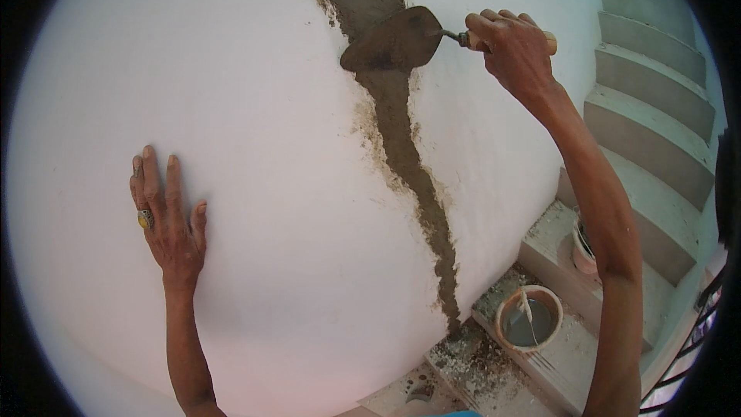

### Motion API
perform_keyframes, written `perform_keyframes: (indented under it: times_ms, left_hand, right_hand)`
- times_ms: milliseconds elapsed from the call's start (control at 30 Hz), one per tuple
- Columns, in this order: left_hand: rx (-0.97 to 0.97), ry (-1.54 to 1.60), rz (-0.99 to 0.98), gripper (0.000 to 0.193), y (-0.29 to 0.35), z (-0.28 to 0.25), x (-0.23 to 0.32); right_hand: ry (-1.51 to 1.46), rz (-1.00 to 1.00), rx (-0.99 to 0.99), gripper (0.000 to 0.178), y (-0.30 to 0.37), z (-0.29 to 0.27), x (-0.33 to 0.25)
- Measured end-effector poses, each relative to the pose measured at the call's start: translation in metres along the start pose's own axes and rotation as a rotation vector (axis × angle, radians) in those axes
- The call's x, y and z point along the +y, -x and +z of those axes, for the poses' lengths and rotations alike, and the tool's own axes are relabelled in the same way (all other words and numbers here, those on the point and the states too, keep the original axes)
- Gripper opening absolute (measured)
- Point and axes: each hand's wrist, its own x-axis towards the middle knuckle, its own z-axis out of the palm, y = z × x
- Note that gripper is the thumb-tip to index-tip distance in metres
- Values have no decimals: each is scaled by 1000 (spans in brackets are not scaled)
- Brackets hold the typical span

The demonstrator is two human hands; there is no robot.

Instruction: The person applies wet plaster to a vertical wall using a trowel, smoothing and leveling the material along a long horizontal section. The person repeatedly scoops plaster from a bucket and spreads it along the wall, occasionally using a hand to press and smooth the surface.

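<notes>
A white plastered wall carries a grey mortar-filled crack running from 12 to 6 o'clock. At 1 o'clock the right hand grips a pointed steel trowel pressed on the mortar. At 8 o'clock the left hand lies flat, empty, on the wall.

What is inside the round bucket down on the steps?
The bucket holds grey liquid with a pale stick leaning in it. The liquid hides the bottom and the stick's lower end.

Bare forearms; left hand wears a yellow-stoned ring.
</notes>
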Motion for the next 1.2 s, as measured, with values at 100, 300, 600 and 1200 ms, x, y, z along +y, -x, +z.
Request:
perform_keyframes:
  times_ms: [100,300,600,1200]
  left_hand:
    - [-1,43,-1,53,-1,-1,1]
    - [-17,35,-24,55,1,-3,0]
    - [-23,49,-45,56,-11,-18,5]
    - [114,-92,43,66,-252,54,51]
  right_hand:
    - [-5,-101,-78,16,18,5,-2]
    - [-109,-129,-303,21,76,1,-14]
    - [-752,349,-1224,43,288,-75,-135]
    - [-1174,1219,-1335,30,466,-146,-205]
